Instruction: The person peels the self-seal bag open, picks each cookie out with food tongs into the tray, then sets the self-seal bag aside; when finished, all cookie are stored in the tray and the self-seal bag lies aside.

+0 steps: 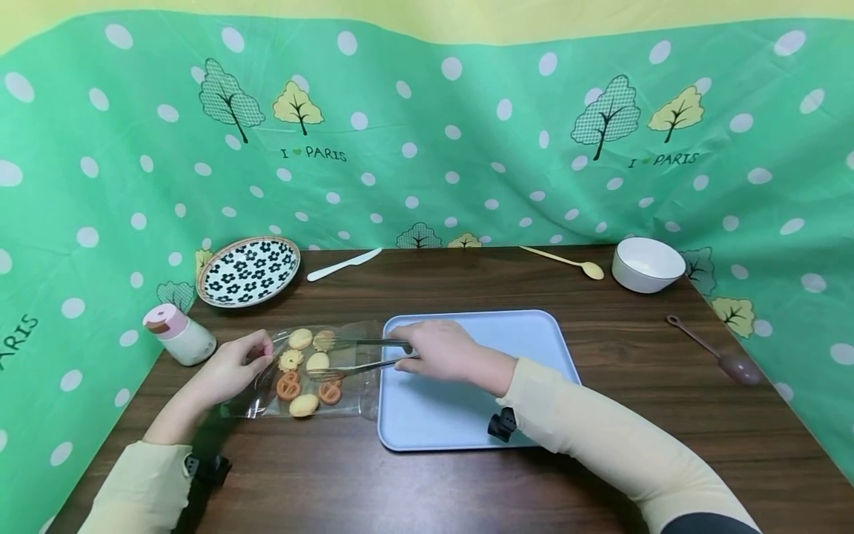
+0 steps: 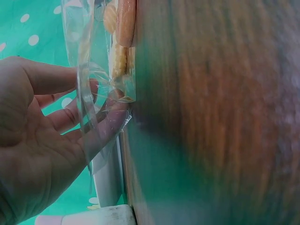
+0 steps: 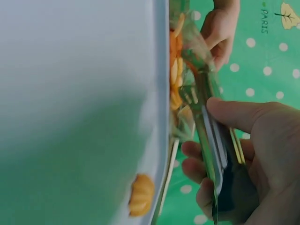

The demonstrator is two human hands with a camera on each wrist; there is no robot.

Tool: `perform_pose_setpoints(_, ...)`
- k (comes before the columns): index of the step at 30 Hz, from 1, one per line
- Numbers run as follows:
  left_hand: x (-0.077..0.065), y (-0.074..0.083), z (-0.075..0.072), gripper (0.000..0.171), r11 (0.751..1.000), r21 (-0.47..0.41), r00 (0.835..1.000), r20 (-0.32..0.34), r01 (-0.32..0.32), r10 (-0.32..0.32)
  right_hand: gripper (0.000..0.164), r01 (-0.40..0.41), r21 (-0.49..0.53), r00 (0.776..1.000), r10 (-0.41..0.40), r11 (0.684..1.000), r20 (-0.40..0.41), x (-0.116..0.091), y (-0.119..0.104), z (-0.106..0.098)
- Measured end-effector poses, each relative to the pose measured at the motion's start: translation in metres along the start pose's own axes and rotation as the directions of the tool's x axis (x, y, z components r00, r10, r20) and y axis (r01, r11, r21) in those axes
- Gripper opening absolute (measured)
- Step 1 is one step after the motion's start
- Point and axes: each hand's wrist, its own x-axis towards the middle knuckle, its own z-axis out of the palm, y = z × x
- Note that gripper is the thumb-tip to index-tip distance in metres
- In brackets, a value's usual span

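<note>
My left hand [image 1: 228,369] pinches the left edge of a clear plastic bag [image 1: 260,397] between thumb and fingers. Several cookies [image 1: 303,405] are in the bag, some round and pale, others brown pretzel-shaped. My right hand [image 1: 443,350] grips metal tongs [image 1: 373,342] above the left side of a light blue tray [image 1: 460,423]. The tongs' arms are spread, and their tips reach over the bag's right end among the cookies; whether they touch one I cannot tell. In the right wrist view, a single cookie [image 3: 141,194] lies on the tray near its rim; the head view hides it.
A pink-lidded jar [image 1: 183,337] stands left of the bag, near a flower-patterned plate [image 1: 250,273]. Farther back lie a white knife [image 1: 343,265] and a yellow spoon [image 1: 567,261]. A white bowl [image 1: 647,265] and a brown ladle [image 1: 727,360] are at the right.
</note>
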Motion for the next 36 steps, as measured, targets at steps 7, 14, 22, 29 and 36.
perform_pose_setpoints(7, 0.001, 0.0, 0.001, 0.011, 1.0, 0.008, 1.0, 0.0, -0.01, 0.01, 0.043, 0.093, 0.054, 0.995, -0.094, 0.994, 0.026, -0.013, 0.017, 0.004)
perform_pose_setpoints(14, 0.001, 0.002, 0.0, 0.008, 1.0, 0.013, 1.0, 0.008, -0.002, 0.002, 0.045, 0.123, 0.081, 0.991, -0.127, 0.989, 0.046, -0.013, 0.021, 0.011)
perform_pose_setpoints(22, 0.001, 0.002, 0.001, 0.01, 1.0, 0.015, 1.0, 0.006, -0.005, 0.005, 0.041, 0.118, 0.102, 0.991, -0.124, 0.988, 0.059, -0.014, 0.021, 0.016)
perform_pose_setpoints(29, 0.002, 0.001, 0.001, 0.006, 1.0, 0.016, 1.0, 0.01, -0.002, 0.002, 0.039, 0.117, 0.091, 0.993, -0.119, 0.989, 0.013, -0.02, 0.027, 0.015)
perform_pose_setpoints(36, 0.001, 0.001, 0.001, 0.011, 1.0, 0.014, 1.0, -0.001, -0.009, 0.009, 0.039, 0.098, 0.081, 0.995, -0.097, 0.992, -0.017, -0.031, 0.037, 0.008)
